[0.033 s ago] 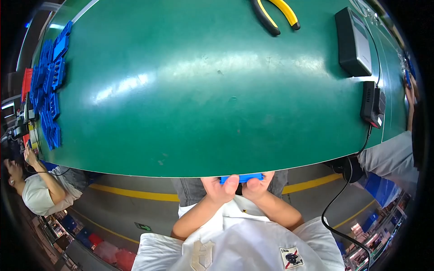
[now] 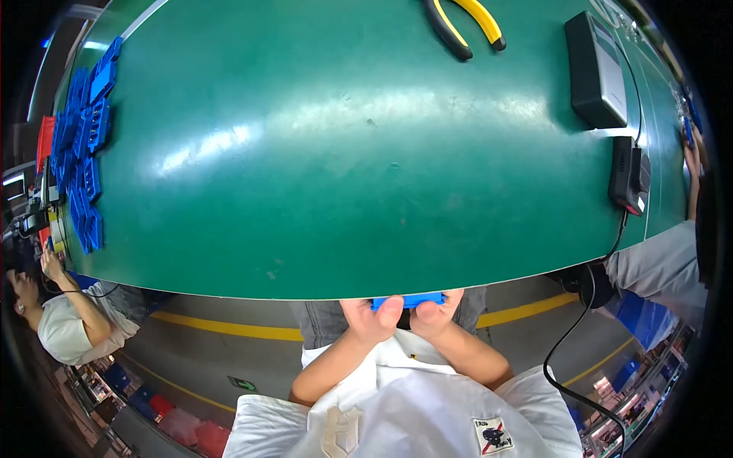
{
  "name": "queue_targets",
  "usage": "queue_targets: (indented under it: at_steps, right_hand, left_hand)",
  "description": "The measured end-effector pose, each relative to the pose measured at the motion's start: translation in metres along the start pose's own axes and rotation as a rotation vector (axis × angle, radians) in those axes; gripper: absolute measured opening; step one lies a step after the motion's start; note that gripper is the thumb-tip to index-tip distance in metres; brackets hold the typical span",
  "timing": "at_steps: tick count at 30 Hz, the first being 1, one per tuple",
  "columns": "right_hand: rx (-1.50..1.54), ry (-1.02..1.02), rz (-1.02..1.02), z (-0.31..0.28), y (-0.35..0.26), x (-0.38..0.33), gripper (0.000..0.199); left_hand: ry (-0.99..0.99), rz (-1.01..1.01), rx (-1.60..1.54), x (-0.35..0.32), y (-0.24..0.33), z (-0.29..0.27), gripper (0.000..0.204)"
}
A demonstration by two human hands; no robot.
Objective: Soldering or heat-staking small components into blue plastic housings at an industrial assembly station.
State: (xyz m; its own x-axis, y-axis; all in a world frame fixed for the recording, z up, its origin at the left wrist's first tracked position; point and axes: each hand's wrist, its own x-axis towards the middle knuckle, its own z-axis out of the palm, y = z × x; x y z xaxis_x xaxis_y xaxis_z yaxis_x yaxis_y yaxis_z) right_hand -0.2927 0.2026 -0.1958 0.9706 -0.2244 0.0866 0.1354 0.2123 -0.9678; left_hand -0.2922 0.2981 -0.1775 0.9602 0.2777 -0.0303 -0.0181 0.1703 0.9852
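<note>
My left hand [image 2: 370, 319] and my right hand [image 2: 435, 314] are side by side just below the near edge of the green table [image 2: 343, 168]. Together they grip a flat blue plastic part [image 2: 408, 300], thumbs pressed on its top. The part is held level, right at the table's rim, and its lower side is hidden behind my fingers.
Several blue plastic parts [image 2: 84, 153] are piled along the table's left edge. Yellow-handled pliers [image 2: 466, 23] lie at the far side, with a black box [image 2: 595, 69] and a smaller black device with a cable [image 2: 628, 175] on the right. Other people sit at left [image 2: 69, 320] and right [image 2: 664, 259].
</note>
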Motion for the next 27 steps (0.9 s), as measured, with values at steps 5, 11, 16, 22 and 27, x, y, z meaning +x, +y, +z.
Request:
queue_targets:
  at_steps: [5, 11, 16, 22, 27]
  right_hand:
    - [-0.242, -0.26, -0.084, -0.019, -0.018, 0.01, 0.062]
    - [-0.048, -0.376, 0.088, -0.021, -0.045, 0.015, 0.035]
    - [-0.044, -0.199, 0.264, -0.015, -0.056, 0.004, 0.041]
    - [0.045, -0.132, 0.356, -0.015, -0.052, 0.0, 0.035]
    - [0.025, -0.122, 0.316, -0.016, -0.043, -0.003, 0.037]
  left_hand:
    - [-0.091, -0.005, -0.127, -0.006, -0.002, -0.012, 0.062]
    - [-0.436, -0.108, -0.088, -0.013, -0.001, -0.03, 0.078]
    - [-0.284, -0.117, -0.056, -0.014, 0.008, -0.014, 0.062]
    - [-0.265, -0.187, -0.036, -0.013, 0.013, -0.009, 0.054]
    - [-0.238, -0.098, 0.017, -0.012, 0.013, -0.004, 0.05]
